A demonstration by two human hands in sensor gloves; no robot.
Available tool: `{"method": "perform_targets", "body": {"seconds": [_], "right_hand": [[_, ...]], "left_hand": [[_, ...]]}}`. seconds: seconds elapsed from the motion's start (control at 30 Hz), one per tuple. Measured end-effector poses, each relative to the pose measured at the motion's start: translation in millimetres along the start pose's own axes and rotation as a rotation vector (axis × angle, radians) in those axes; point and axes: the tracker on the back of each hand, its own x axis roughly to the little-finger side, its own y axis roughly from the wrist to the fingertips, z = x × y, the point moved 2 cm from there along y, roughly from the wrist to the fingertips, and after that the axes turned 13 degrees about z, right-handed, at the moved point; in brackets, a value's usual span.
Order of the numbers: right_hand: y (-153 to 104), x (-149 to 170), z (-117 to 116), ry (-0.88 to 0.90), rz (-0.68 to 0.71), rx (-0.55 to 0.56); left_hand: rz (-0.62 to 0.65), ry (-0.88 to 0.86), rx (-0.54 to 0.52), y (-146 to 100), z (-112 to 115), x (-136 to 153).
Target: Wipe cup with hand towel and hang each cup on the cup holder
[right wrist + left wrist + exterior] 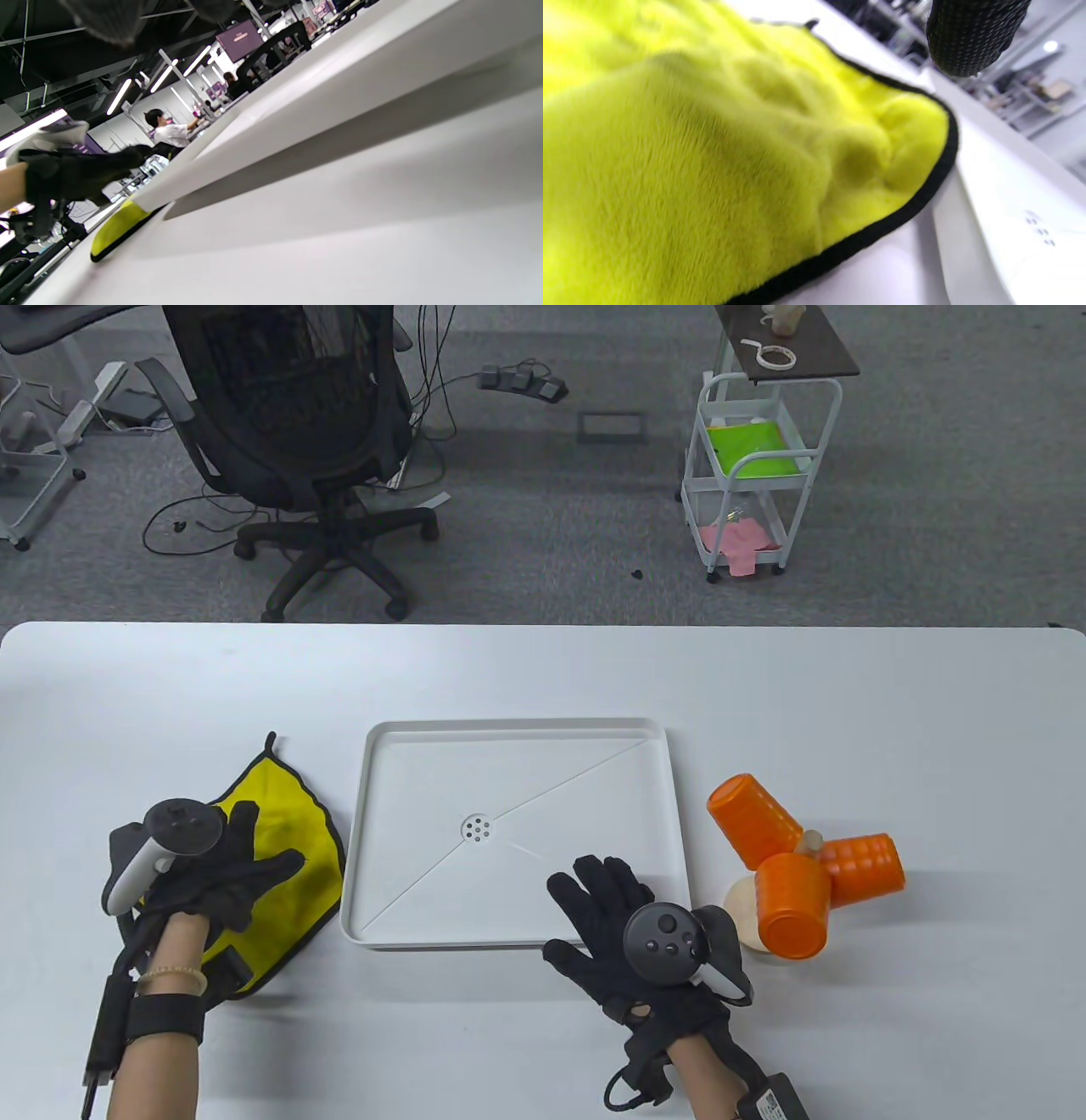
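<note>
Table view: at the left, the left hand (222,872) is laid with fingers straight over the yellow towel (284,831), soft and limp, best pinched at its black hem. The right hand (632,937) is spread, holding nothing, at the white tray (517,734). Rightmost, three orange cups (793,865) lie tumbled together, judged light, ridged, grippable round the body.

Both hands lie palm down with fingers spread and straight: the left hand (216,869) low at left, the right hand (624,929) nearer the middle.
</note>
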Motion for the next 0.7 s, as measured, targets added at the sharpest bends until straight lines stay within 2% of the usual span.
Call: {"method": "perform_targets", "body": {"seconds": [0.13,0.23,0.37,0.5,0.6,0.7], "right_hand": [[-1.5,-1.6,3.1,-0.068,-0.013,0.006],[-3.3,-4.7,6.1,-0.142,-0.017,0.01],[-5.3,-9.9,7.4,-0.232,-0.018,0.014],[-6.0,-13.5,6.4,-0.324,-0.026,0.01],[-5.9,-15.7,5.4,-0.404,-0.034,-0.004],[-6.2,-17.4,4.3,-0.43,-0.033,-0.007]], "left_hand": [[0.151,0.136,-0.11,-20.8,-1.6,-37.9],[0.271,0.258,-0.17,-38.5,9.9,-72.5],[0.436,0.393,-0.191,-56.7,41.1,-120.3],[0.567,0.456,-0.186,-65.4,73.5,-156.1],[0.631,0.502,-0.196,-64.7,95.1,-175.1],[0.639,0.514,-0.187,-56.1,113.7,-183.6]]}}
